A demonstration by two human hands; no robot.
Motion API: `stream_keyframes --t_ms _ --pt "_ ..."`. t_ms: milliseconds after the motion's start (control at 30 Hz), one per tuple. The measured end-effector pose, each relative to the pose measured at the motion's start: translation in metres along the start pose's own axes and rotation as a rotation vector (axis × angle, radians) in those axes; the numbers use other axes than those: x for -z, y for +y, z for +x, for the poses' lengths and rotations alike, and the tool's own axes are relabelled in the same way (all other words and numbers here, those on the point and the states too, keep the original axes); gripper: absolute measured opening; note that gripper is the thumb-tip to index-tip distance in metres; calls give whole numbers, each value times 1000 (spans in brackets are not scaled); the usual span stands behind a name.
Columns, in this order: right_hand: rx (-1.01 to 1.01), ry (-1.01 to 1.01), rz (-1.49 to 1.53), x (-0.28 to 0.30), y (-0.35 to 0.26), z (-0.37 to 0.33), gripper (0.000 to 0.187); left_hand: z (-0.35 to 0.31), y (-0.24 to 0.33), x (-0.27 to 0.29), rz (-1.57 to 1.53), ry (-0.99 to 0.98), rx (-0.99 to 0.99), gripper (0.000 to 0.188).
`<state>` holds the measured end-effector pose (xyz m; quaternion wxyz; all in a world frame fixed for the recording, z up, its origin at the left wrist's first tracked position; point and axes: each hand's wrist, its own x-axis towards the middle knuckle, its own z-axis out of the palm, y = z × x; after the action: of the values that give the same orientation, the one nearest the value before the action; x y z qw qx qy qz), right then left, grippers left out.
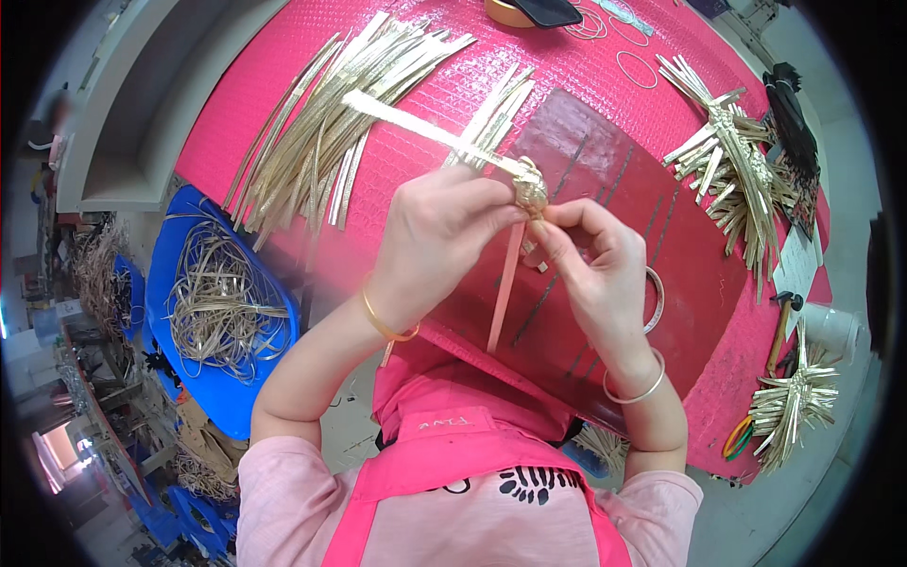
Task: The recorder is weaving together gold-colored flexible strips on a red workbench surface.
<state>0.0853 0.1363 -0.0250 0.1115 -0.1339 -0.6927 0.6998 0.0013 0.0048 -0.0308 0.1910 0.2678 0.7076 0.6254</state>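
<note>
While the left hand (444, 236) pinches the little straw knot (530, 187) above the dark red mat (652, 236), the right hand (590, 260) probably grips its loose strip (506, 283). Pull gently; keep the knot tight.

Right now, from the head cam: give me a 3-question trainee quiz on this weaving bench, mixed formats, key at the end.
1. True or false: both hands pinch the woven knot.
2. Multiple choice: where does the loose pile of straw strips lie? A) in the blue tub B) on the pink mat, ahead and to the person's left C) on the floor
3. Fill in: the blue tub holds tangled ___ scraps.

Key:
1. True: the left hand and right hand meet at it.
2. B, on the pink mat.
3. Straw.
</note>
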Motion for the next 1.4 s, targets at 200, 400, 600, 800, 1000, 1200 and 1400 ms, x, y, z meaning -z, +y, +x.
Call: stream_keyframes --t_ms 200,400,600,800,1000,1200,1400 --pt "-420 -432 420 22 -11 22 14 5 6 4 681 8 -674 15" --pt "148 -141 -90 6 17 16 15 -12 7 -8 -253 26 69 12" --pt "83 0 0 -7 15 4 27 -20 8 -9 -618 1 335 15" --pt "492 13 -368 -8 32 -2 25 -25 -4 -2 -380 -31 342 19" --pt "-298 -418 232 9 25 9 21 -32 4 -5 -142 -109 321 13" --pt "102 -62 -46 -10 32 7 15 -30 -7 -10 -282 -127 461 14" --pt "28 12 -189 -10 31 9 14 -27 -8 -18 -286 -71 410 14"
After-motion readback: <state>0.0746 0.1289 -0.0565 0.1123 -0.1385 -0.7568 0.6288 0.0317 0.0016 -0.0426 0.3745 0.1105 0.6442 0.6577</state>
